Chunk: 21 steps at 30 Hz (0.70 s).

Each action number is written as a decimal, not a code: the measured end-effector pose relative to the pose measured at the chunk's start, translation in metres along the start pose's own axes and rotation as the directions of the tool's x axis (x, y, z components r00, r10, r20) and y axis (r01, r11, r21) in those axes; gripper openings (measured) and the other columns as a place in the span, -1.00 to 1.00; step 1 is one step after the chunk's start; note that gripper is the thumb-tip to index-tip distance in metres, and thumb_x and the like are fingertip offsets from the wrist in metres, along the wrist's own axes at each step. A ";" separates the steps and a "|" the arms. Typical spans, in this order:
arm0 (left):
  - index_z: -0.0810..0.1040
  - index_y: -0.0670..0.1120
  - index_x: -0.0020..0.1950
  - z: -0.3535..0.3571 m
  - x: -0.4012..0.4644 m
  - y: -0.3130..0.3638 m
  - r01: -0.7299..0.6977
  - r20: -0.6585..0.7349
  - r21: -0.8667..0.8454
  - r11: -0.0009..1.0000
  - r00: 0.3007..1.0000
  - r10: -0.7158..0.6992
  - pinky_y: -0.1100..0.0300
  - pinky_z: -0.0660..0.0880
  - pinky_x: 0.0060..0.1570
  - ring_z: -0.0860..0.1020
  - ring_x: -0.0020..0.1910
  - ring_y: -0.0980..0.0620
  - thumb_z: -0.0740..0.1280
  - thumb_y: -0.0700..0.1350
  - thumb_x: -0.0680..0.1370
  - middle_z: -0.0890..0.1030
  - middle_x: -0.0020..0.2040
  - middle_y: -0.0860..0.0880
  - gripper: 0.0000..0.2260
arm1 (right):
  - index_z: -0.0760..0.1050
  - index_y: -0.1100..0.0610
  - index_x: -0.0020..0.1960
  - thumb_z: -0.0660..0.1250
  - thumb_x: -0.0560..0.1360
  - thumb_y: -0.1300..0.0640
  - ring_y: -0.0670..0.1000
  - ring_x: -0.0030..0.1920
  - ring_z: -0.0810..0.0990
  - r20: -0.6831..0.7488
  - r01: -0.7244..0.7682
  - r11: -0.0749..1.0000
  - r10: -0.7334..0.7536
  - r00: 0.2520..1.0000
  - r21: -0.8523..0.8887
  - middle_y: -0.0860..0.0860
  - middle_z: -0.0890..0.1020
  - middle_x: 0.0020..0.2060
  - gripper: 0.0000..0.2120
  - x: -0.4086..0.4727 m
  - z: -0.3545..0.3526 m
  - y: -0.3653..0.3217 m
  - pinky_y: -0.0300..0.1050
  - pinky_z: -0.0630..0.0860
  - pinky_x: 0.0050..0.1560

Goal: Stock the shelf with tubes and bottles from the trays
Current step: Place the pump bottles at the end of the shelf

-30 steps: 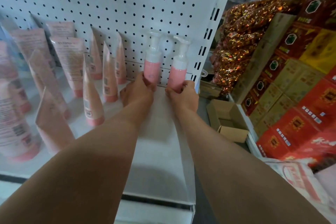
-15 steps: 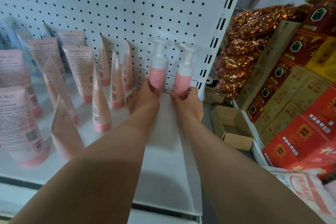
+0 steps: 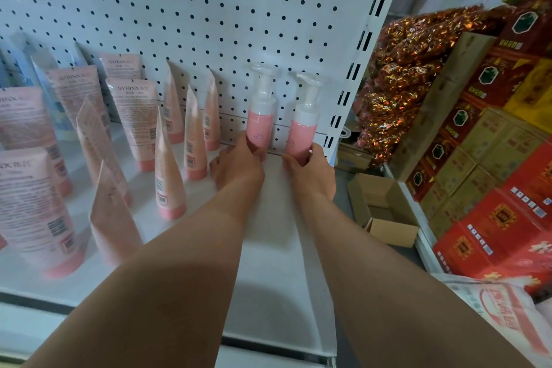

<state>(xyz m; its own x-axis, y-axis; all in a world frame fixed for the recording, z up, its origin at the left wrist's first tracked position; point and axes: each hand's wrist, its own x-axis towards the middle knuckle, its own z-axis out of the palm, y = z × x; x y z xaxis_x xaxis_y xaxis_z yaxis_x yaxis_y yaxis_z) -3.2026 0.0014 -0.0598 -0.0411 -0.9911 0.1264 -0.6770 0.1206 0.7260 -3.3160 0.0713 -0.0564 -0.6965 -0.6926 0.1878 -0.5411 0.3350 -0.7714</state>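
Observation:
Two pink pump bottles with clear caps stand upright at the back right of the white shelf, against the pegboard. My left hand grips the base of the left bottle. My right hand grips the base of the right bottle. The bottles stand side by side, a small gap between them. Rows of pink tubes stand cap-down on the shelf to the left; the nearest one is just left of my left hand.
A slotted white upright ends the shelf on the right. Beyond it lie an open cardboard box on the floor, stacked red and tan cartons, and bags of gold-red wrapped goods. A printed sack lies at lower right.
Both hands have stayed on the bottle bases against the pegboard. The view has shifted a little, so the bottles sit slightly lower and further right in the frame.

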 end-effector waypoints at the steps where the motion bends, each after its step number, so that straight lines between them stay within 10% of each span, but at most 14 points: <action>1: 0.42 0.17 0.28 0.000 0.000 0.000 -0.001 0.001 -0.002 1.000 1.000 0.001 -0.05 0.33 0.25 0.47 0.26 -0.19 0.26 0.13 0.56 0.58 0.23 -0.09 -0.70 | 0.39 0.00 0.33 0.38 0.53 -0.16 0.08 0.13 0.58 0.003 0.002 1.000 -0.002 1.000 -0.008 -0.05 0.63 0.13 -0.54 0.000 0.000 0.000 -0.02 0.51 0.05; 21: 0.43 0.14 0.23 0.001 -0.001 0.000 0.008 0.002 0.000 1.000 1.000 -0.008 -0.02 0.30 0.22 0.46 0.25 -0.22 0.26 0.13 0.55 0.56 0.22 -0.10 -0.73 | 0.39 0.05 0.30 0.34 0.55 -0.15 0.09 0.14 0.57 0.030 -0.006 0.999 0.007 1.000 -0.037 -0.02 0.62 0.14 -0.57 0.000 -0.001 -0.003 0.00 0.51 0.08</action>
<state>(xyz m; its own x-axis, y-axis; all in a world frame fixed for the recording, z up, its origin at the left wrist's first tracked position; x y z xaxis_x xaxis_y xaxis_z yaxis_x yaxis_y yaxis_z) -3.2031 0.0020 -0.0610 -0.0371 -0.9922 0.1188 -0.6776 0.1124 0.7268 -3.3152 0.0714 -0.0536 -0.6857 -0.7090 0.1645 -0.5543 0.3622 -0.7494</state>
